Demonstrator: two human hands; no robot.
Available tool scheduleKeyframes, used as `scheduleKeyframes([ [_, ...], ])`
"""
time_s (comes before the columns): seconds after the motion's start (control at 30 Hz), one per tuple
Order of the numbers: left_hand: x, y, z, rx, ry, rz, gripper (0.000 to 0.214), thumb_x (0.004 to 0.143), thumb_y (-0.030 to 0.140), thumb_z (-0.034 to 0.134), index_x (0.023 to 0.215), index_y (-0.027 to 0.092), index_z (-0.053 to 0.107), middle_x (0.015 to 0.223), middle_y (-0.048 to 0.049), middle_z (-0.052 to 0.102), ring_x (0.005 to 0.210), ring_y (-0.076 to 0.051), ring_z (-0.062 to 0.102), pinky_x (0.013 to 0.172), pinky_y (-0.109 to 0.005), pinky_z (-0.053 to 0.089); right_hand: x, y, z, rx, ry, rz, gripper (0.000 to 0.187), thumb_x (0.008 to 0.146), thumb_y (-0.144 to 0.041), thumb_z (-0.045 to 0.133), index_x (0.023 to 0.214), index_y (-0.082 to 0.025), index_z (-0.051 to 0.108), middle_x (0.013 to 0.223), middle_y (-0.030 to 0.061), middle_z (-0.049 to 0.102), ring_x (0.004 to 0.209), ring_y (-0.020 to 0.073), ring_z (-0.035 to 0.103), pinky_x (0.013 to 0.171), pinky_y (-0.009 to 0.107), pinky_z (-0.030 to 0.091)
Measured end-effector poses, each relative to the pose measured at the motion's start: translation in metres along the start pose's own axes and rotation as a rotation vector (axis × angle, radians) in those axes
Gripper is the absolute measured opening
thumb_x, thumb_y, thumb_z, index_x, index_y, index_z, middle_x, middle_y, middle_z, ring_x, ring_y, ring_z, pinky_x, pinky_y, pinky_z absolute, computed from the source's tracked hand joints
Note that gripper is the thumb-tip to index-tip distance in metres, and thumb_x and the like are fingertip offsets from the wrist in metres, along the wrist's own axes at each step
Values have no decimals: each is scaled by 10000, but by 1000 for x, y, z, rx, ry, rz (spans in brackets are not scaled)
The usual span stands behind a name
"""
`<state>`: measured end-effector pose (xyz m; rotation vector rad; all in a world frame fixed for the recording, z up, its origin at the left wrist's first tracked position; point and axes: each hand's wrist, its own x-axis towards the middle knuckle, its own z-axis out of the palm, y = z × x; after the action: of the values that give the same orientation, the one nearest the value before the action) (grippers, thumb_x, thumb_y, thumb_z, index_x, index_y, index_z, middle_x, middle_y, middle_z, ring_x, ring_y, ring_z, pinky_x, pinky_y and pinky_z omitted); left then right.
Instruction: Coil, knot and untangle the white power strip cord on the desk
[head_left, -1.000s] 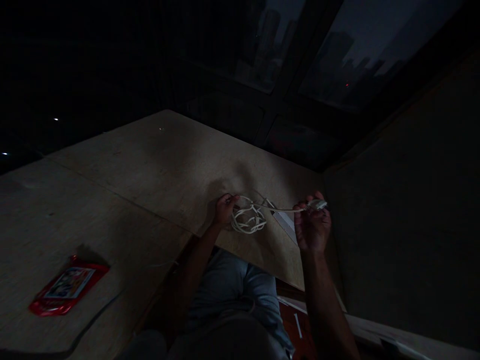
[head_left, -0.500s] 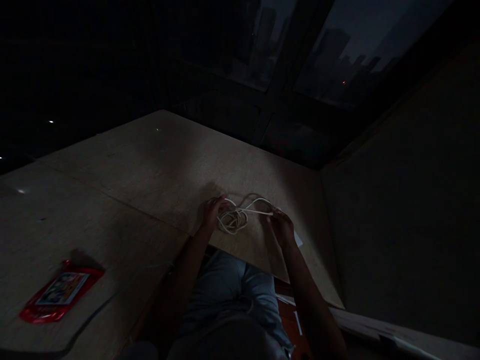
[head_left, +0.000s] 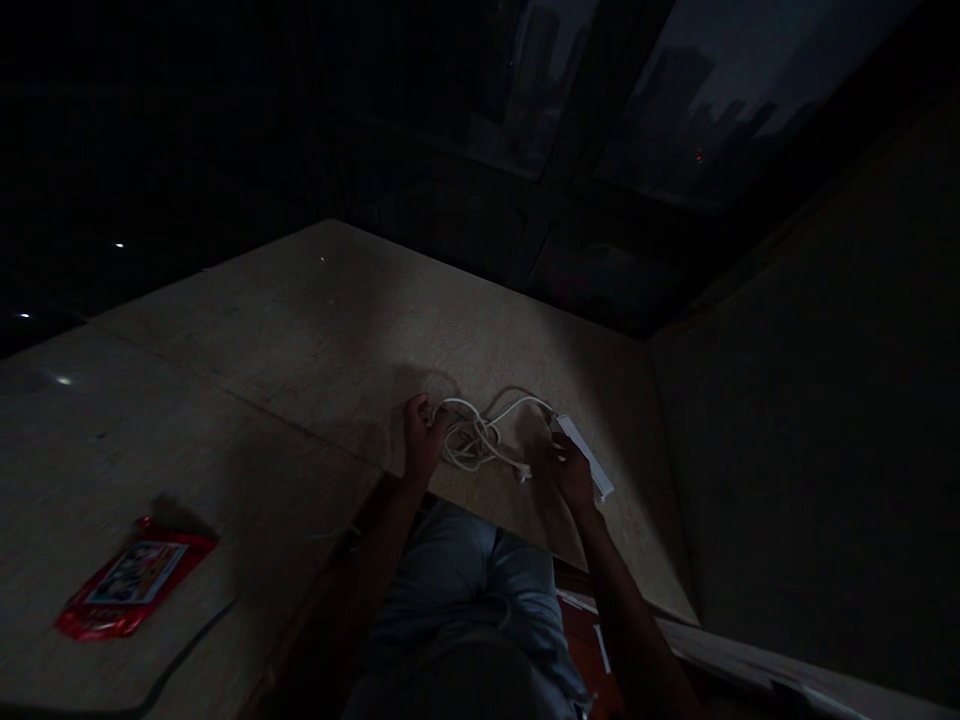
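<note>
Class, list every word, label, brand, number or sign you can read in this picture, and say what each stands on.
No text can be read.
Red packet: a printed panel and pale marks near its lower end, too dark and blurred to read.
White strip by the right hand: no legible marking.

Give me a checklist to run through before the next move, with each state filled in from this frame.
1. Cable free of crossings: not ok; its loops cross on the tabletop.
2. Left hand gripping the cable: cannot tell; fingers are beside it, dimly lit.
3. Right hand apart from the white cable end: ok.
4. Right hand off the white bar: cannot tell; they overlap in view.
5. Red packet away from the cable: ok.
</note>
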<state>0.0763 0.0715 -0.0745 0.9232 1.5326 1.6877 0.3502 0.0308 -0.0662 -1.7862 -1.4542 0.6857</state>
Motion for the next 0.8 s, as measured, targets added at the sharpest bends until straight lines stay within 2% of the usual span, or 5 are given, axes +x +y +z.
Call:
scheduleKeyframes([
  [0.17, -40, -18, -11, -4, 83, -134, 458, 737, 358, 714, 1130, 219, 526, 1229, -102, 552, 1184, -257, 536, 959, -391, 470, -9, -2, -32, 3, 40, -65, 460, 867, -474, 498, 1146, -141, 647, 1153, 172, 683, 913, 248, 680, 764, 378, 559],
  [0.3, -70, -28, -15, -32, -12, -235, 555, 707, 370, 741, 1183, 231, 490, 1263, -100, 564, 1179, -264, 559, 959, -390, 486, -2, 17, -49, -202, 134, -172, 514, 807, -455, 576, 1205, -131, 604, 1225, 199, 623, 1120, 317, 595, 933, 474, 490],
  [0.43, -78, -36, -17, -97, -130, -212, 650, 671, 316, 724, 1244, 217, 434, 1264, -125, 583, 1153, -259, 592, 954, -390, 493, 8, 40, -50, -318, 26, 6, 617, 654, -387, 726, 1204, -147, 585, 1105, 189, 669, 1045, 344, 627, 868, 454, 490],
  [0.6, -64, -37, -27, 15, -182, -229, 516, 675, 251, 653, 1165, 205, 499, 1070, -85, 660, 982, -225, 655, 868, -380, 519, 6, 30, -28, -137, -112, -1, 389, 700, -309, 686, 1075, -220, 638, 1003, 94, 715, 920, 271, 662, 795, 355, 483],
  [0.8, -48, -27, -38, 65, -241, -255, 316, 632, 304, 698, 905, 187, 592, 836, -43, 682, 794, -218, 661, 706, -342, 535, -14, -14, 42, 402, -205, 112, 379, 709, -433, 691, 987, -177, 662, 933, 69, 736, 874, 254, 654, 752, 353, 512],
])
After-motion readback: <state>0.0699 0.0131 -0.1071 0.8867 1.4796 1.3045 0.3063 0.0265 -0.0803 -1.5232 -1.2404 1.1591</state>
